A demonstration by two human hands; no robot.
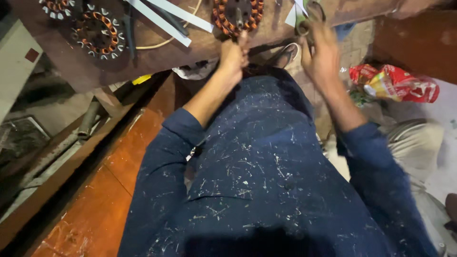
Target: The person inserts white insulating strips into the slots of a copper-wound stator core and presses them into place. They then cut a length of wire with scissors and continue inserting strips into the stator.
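A round motor stator (237, 14) with copper-orange windings lies on the brown wooden worktop (157, 52) at the top middle. My left hand (233, 54) is closed just below it, gripping a thin dark tool (239, 20) that points up onto the stator. My right hand (321, 52) is raised to the right of it and blurred, its fingers curled around a small round object (304, 26) near the worktop's edge. Both forearms come out of dark blue, speckled sleeves.
Two more wound stators (97, 33) (57, 7) sit at the worktop's left, with white flat strips (162, 16) beside them. A red and yellow wrapper (395, 83) lies on the right. A sandal (285, 54) shows below the worktop. An orange-brown bench (109, 190) runs along my left.
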